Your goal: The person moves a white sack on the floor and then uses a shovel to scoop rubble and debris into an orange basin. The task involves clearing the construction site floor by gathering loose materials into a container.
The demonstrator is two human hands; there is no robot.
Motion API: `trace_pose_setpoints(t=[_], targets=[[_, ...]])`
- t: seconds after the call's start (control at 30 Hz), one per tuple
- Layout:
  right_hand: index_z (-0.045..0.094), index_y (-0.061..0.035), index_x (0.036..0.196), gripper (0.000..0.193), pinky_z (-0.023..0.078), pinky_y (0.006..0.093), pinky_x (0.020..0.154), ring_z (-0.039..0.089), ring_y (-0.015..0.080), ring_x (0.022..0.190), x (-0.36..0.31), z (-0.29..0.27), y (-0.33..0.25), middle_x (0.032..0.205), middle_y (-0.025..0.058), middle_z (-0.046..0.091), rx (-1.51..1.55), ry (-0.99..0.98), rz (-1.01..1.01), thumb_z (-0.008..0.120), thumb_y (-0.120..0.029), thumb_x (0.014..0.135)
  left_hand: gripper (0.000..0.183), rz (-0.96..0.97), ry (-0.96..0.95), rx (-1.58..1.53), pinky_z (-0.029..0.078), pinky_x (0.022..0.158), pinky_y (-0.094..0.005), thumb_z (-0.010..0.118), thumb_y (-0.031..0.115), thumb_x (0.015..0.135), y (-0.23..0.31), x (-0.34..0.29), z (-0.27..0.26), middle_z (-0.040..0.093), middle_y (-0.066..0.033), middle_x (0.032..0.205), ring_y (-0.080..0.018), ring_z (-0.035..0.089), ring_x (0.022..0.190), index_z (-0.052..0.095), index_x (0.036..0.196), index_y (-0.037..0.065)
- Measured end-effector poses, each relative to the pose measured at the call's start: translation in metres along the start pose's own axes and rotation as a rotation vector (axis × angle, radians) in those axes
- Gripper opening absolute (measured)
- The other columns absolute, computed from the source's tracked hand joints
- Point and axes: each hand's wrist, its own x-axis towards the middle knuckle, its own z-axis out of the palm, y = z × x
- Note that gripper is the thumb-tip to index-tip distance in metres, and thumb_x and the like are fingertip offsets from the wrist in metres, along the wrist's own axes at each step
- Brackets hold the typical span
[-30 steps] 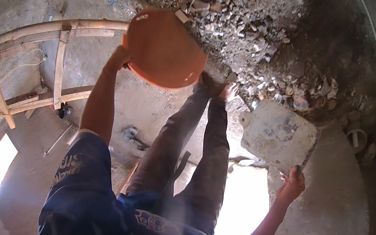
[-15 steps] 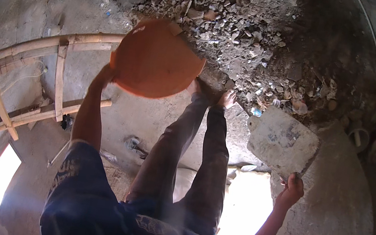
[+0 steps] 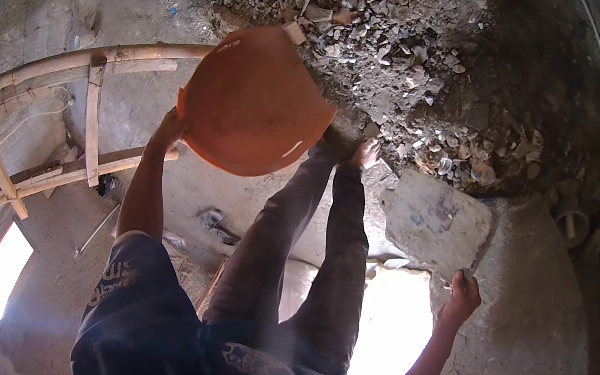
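My left hand (image 3: 173,126) is closed on the left rim of an orange plastic scoop pan (image 3: 254,103), round with one side cut away. It is held up in front of my legs, and its broad face looks bare. My right hand (image 3: 461,293) is closed at the near corner of a flat, grey, dirt-stained board (image 3: 439,220) with rounded corners. The fingers appear to pinch its edge, though the exact grip is small in view. The board lies close to the edge of the rubble heap (image 3: 383,45). One bare foot (image 3: 367,153) shows beside the rubble.
A wooden ladder-like frame (image 3: 93,118) stands at the left. Broken stones and shards spread across the far floor. A pale ring-shaped piece (image 3: 572,227) lies at the right, near a rough grey wall. A clear plastic item (image 3: 213,223) lies left of my legs. Bright openings show below.
The orange scoop pan has shifted slightly right and tilted, its lower rim now lower. The board has moved a little left with my right hand, covering a small blue item.
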Motion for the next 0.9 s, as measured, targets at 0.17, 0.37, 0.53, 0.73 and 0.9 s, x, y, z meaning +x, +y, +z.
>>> trace_pose_setpoints(t=[0.17, 0.37, 0.53, 0.73, 0.9], targets=[[0.062, 0.0046, 0.085, 0.024, 0.045, 0.0316, 0.06, 0.057, 0.0158, 0.065, -0.002, 0.009, -0.012, 0.073, 0.0082, 0.061, 0.062, -0.022, 0.06, 0.067, -0.019, 0.084, 0.026, -0.026, -0.074, 0.026, 0.034, 0.043, -0.0263, 0.057, 0.007, 0.072, 0.025, 0.006, -0.011, 0.053, 0.0007, 0.064, -0.009, 0.046, 0.049, 0.056, 0.097, 0.005], [0.062, 0.0043, 0.085, 0.02, 0.046, 0.0296, 0.061, 0.056, 0.0159, 0.063, -0.008, 0.006, -0.025, 0.072, 0.0077, 0.06, 0.033, -0.051, 0.037, 0.067, -0.015, 0.083, 0.013, -0.105, -0.164, 0.109, 0.03, 0.039, -0.0269, 0.056, 0.012, 0.075, 0.041, 0.015, -0.034, 0.047, -0.0003, 0.054, -0.0105, 0.039, 0.041, 0.055, 0.087, 0.006], [0.062, 0.0045, 0.086, 0.021, 0.046, 0.0301, 0.061, 0.057, 0.0167, 0.065, -0.016, 0.002, -0.034, 0.074, 0.0077, 0.06, 0.056, -0.044, 0.042, 0.067, -0.016, 0.083, 0.007, -0.145, -0.129, 0.329, 0.035, 0.036, -0.0296, 0.055, 0.011, 0.074, 0.08, 0.006, -0.038, 0.049, -0.0037, 0.052, -0.0136, 0.045, 0.039, 0.055, 0.075, 0.004], [0.062, 0.0044, 0.086, 0.027, 0.046, 0.0312, 0.062, 0.057, 0.0174, 0.066, -0.017, 0.003, -0.038, 0.073, 0.0078, 0.06, -0.02, -0.078, 0.013, 0.067, -0.022, 0.083, 0.009, -0.101, -0.169, 0.35, 0.038, 0.036, -0.0306, 0.053, 0.012, 0.076, 0.092, 0.024, -0.046, 0.048, -0.0041, 0.051, -0.0148, 0.045, 0.038, 0.055, 0.073, 0.004], [0.062, 0.0041, 0.082, 0.028, 0.045, 0.0319, 0.061, 0.057, 0.0174, 0.066, -0.015, 0.004, -0.035, 0.07, 0.0077, 0.059, 0.015, -0.056, 0.007, 0.067, -0.023, 0.083, 0.01, -0.161, -0.063, 0.087, 0.033, 0.037, -0.0292, 0.056, 0.015, 0.078, 0.088, 0.051, -0.017, 0.046, -0.0004, 0.05, -0.0135, 0.042, 0.038, 0.056, 0.07, 0.01]])
